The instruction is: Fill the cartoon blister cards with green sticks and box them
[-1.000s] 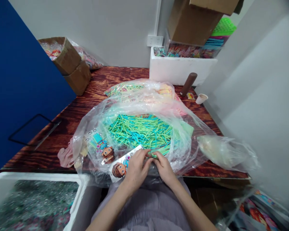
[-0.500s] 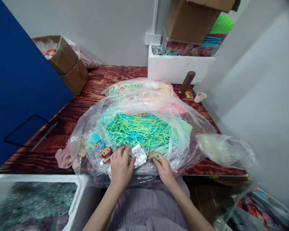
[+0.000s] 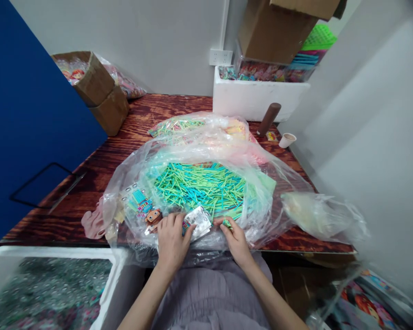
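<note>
A large clear plastic bag lies opened out on the table, full of thin green and blue sticks. At its near edge my left hand holds a small white-and-silver printed packet between thumb and fingers. Just right of the packet, my right hand is closed in a pinch on a few green sticks; their ends show above the fingers. Left of my left hand rest a brown cartoon-head packet and a blue printed packet, both flat on the plastic.
A white foam box of shiny packets stands at the lower left. Behind the bag are more bagged sticks, a brown cylinder, a paper cup and another foam box. A plastic bundle lies right.
The whole view has shifted slightly. Both hands stay in nearly the same place, with the packet still in the left and the sticks still in the right.
</note>
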A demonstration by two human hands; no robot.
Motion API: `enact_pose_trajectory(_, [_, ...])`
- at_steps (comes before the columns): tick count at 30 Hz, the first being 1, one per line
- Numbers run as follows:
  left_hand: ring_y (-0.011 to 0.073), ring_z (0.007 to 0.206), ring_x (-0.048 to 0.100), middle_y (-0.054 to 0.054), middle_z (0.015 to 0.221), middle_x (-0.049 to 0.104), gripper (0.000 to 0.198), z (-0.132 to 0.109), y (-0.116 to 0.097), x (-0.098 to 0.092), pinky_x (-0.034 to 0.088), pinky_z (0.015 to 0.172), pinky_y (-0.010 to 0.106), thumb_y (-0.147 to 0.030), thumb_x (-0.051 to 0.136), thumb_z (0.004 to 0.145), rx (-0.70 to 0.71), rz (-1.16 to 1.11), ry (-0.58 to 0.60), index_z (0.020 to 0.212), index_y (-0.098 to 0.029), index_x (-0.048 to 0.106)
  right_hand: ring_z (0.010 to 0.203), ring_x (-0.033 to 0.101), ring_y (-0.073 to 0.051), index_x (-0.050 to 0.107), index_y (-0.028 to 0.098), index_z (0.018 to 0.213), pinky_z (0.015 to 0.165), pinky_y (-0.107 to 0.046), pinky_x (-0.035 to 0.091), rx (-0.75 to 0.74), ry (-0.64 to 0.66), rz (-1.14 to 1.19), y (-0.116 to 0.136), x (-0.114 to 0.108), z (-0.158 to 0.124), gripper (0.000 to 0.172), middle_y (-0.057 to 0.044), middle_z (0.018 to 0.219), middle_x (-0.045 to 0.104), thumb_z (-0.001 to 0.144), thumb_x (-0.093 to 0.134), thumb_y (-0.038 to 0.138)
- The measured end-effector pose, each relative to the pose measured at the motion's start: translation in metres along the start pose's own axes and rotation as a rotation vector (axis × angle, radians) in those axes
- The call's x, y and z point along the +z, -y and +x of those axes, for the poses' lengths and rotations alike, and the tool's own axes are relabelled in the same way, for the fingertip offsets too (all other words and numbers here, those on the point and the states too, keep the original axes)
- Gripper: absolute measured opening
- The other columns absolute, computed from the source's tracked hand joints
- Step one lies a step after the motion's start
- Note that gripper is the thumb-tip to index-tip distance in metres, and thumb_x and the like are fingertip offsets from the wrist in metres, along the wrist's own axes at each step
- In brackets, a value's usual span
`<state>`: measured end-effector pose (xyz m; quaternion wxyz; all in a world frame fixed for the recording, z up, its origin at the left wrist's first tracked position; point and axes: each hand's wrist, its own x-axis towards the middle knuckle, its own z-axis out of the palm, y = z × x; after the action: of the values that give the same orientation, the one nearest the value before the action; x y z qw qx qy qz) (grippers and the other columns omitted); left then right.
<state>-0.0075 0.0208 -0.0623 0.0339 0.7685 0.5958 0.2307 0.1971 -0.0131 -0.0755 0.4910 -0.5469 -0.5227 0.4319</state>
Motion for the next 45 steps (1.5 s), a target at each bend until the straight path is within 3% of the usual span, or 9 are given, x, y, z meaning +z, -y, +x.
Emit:
enact_pose_trajectory(4, [0.0279, 0.092, 0.057, 0.009, 0.097, 0.058, 0.028, 0.003, 0.002, 0.002, 0.045, 0.079, 0.040, -0.033, 0.056, 0.090, -0.029, -0.108, -0.053, 0.113, -0.018, 0.054, 0.098, 0.061, -0.021, 0.062, 0.022, 0.093, 0.091, -0.032, 0.044, -0.002, 0.001, -0.010, -0.006, 0.001, 0.000, 0.017, -0.004, 0.095, 0.067, 0.094, 0.047, 0.029])
enact_pose_trajectory(10, [0.0223, 0.079, 0.058, 0.004, 0.083, 0.059, 0.011, 0.010, 0.006, 0.000, 0.044, 0.072, 0.034, -0.027, 0.051, 0.092, -0.020, -0.213, -0.057, 0.090, -0.019, 0.059, 0.098, 0.061, -0.021, 0.063, 0.022, 0.094, 0.091, -0.031, 0.044, -0.009, 0.001, -0.001, -0.006, 0.001, 0.001, 0.017, -0.004, 0.096, 0.068, 0.094, 0.047, 0.028])
enact_pose_trajectory(15, [0.0230, 0.082, 0.060, 0.006, 0.087, 0.063, 0.023, 0.014, 0.010, 0.000, 0.046, 0.077, 0.036, -0.032, 0.050, 0.094, -0.026, -0.231, -0.032, 0.107, -0.016, 0.058, 0.097, 0.062, -0.020, 0.063, 0.021, 0.095, 0.090, -0.030, 0.044, -0.026, 0.001, 0.004, -0.009, 0.001, 0.000, 0.018, -0.004, 0.097, 0.068, 0.095, 0.047, 0.028])
enact_pose_trajectory(20, [0.0237, 0.088, 0.062, 0.008, 0.094, 0.065, 0.024, 0.017, 0.010, -0.007, 0.046, 0.078, 0.036, -0.034, 0.046, 0.095, -0.069, -0.267, -0.016, 0.103, -0.017, 0.060, 0.097, 0.062, -0.020, 0.064, 0.021, 0.094, 0.089, -0.029, 0.044, -0.035, 0.005, -0.001, -0.009, 0.002, 0.000, 0.018, -0.004, 0.097, 0.068, 0.095, 0.047, 0.028])
enact_pose_trajectory(27, [0.0237, 0.083, 0.061, 0.004, 0.086, 0.064, 0.043, 0.019, 0.015, -0.007, 0.044, 0.076, 0.037, -0.035, 0.063, 0.085, -0.005, -0.224, 0.086, 0.124, -0.017, 0.054, 0.093, 0.062, -0.020, 0.063, 0.022, 0.092, 0.087, -0.029, 0.044, -0.036, 0.002, -0.028, -0.009, 0.003, -0.001, 0.017, -0.003, 0.092, 0.067, 0.094, 0.047, 0.028])
enact_pose_trajectory(31, [0.0223, 0.078, 0.060, 0.004, 0.080, 0.061, 0.022, 0.018, 0.017, -0.005, 0.044, 0.073, 0.035, -0.029, 0.054, 0.090, 0.000, -0.241, 0.020, 0.107, -0.017, 0.061, 0.093, 0.062, -0.020, 0.063, 0.022, 0.093, 0.086, -0.029, 0.044, -0.032, 0.002, -0.029, -0.007, 0.003, -0.001, 0.017, -0.003, 0.091, 0.067, 0.094, 0.047, 0.027])
enact_pose_trajectory(34, [0.0229, 0.085, 0.060, 0.006, 0.089, 0.063, 0.021, 0.015, 0.014, -0.011, 0.044, 0.077, 0.036, -0.032, 0.052, 0.093, 0.023, -0.245, -0.018, 0.103, -0.017, 0.061, 0.092, 0.062, -0.019, 0.063, 0.022, 0.093, 0.085, -0.028, 0.044, -0.035, 0.002, -0.032, -0.007, 0.003, -0.001, 0.017, -0.003, 0.092, 0.067, 0.094, 0.047, 0.026])
enact_pose_trajectory(39, [0.0273, 0.098, 0.056, 0.009, 0.105, 0.062, 0.030, 0.006, 0.011, -0.020, 0.042, 0.082, 0.040, -0.039, 0.062, 0.086, 0.174, -0.126, 0.130, 0.111, -0.021, 0.061, 0.091, 0.062, -0.019, 0.063, 0.022, 0.093, 0.085, -0.028, 0.044, -0.028, 0.005, -0.033, -0.009, 0.004, -0.001, 0.017, -0.003, 0.093, 0.067, 0.095, 0.047, 0.027])
enact_pose_trajectory(45, [0.0249, 0.085, 0.056, 0.005, 0.086, 0.063, 0.018, 0.012, 0.018, -0.010, 0.041, 0.074, 0.038, -0.036, 0.065, 0.083, 0.091, -0.094, 0.140, 0.093, -0.020, 0.063, 0.091, 0.062, -0.020, 0.063, 0.022, 0.092, 0.085, -0.029, 0.044, -0.033, 0.006, -0.033, -0.010, 0.005, -0.001, 0.018, -0.003, 0.092, 0.067, 0.095, 0.047, 0.029])
